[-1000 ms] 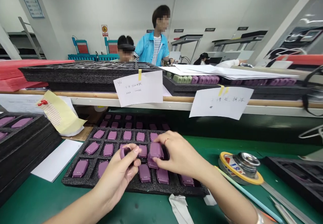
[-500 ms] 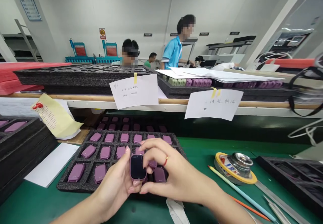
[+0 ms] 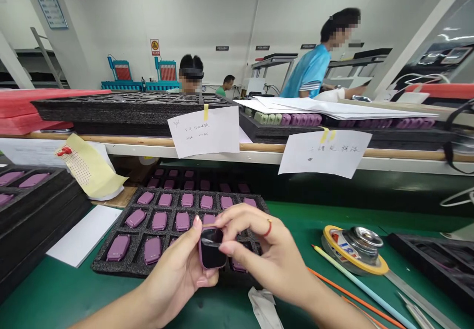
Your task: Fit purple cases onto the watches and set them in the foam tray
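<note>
A smartwatch [image 3: 212, 257] with a purple case and a dark screen is held upright, screen towards me, above the front of a black foam tray [image 3: 138, 265]. My left hand [image 3: 179, 265] grips it from the left, thumb along the case edge and fingers behind. My right hand [image 3: 259, 245] has index finger and thumb at the watch's upper right, touching the case and screen. Across the screen near the thumb runs a pale streak; I cannot tell whether it is film or a reflection. Several purple watch bodies [image 3: 152, 250] lie in the tray's compartments, some hidden by my hands.
Right of my hands lie a tape roll [image 3: 333, 247], a light-blue pencil [image 3: 365, 287], an orange stick [image 3: 348, 294] and a tweezers-like metal tool [image 3: 414, 309]. White paper [image 3: 83, 235] lies left. A shelf [image 3: 255, 156] with hanging notes crosses ahead; people are beyond it.
The watch and both hands have shifted slightly right in view. My right thumb has risen from below the watch to its screen. A person in blue behind the shelf has moved right.
</note>
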Motion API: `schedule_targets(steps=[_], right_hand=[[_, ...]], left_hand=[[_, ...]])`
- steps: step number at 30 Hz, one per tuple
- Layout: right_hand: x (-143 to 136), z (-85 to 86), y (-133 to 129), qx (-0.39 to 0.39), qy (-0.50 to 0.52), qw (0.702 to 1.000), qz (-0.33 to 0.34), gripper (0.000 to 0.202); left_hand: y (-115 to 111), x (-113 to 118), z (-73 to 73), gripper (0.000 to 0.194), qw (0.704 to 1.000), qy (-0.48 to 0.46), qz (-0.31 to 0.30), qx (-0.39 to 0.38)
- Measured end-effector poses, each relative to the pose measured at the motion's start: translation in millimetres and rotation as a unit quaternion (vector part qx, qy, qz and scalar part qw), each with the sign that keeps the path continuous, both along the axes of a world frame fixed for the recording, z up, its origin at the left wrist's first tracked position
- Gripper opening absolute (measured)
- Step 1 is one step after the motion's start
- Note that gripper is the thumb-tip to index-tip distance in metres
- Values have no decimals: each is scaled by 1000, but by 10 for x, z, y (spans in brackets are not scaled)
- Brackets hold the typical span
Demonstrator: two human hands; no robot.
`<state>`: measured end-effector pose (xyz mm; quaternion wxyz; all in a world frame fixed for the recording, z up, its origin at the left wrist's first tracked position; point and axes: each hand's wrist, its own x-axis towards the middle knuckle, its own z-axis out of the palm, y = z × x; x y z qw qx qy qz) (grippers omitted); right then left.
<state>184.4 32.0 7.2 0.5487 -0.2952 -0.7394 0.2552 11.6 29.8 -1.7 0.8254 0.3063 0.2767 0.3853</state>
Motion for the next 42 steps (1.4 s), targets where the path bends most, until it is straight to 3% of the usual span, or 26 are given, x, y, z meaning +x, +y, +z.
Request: schedule_targets(steps=[4, 7, 11, 17, 22, 26, 29, 35, 39, 42], right_hand=[[55, 32, 24, -14, 140, 990, -31, 17], [94, 67, 13, -31, 167, 984, -53, 16], [110, 71, -2, -2, 128, 990, -65, 4], [146, 41, 1, 58, 75, 992, -78, 18], [192, 109, -33, 175, -22, 978, -113, 23], [206, 127, -131, 246, -104, 960, -77, 27], [178, 46, -201, 267, -154, 950, -45, 25], [4, -117, -214, 371, -103, 917, -109, 24], [-56, -126, -190, 413, -136, 889, -141, 30], [-74, -105, -175, 392, -125, 902, -135, 26]], left_hand=[[-33, -13, 56, 49, 1000, 20, -16, 17], [-50, -37, 87, 52, 999, 18, -30, 36], [-71, -55, 99, 56, 998, 12, -49, 41], [-90, -63, 116, 54, 997, 2, -60, 40], [-77, -57, 114, 50, 997, -9, -61, 40], [-83, -54, 114, 43, 998, -30, -57, 30], [-96, -52, 139, 41, 998, -30, -51, 15], [-95, -38, 170, 46, 998, -12, -60, 18], [-90, -39, 169, 44, 998, -19, -54, 21], [-90, -44, 180, 45, 998, -21, -52, 12]])
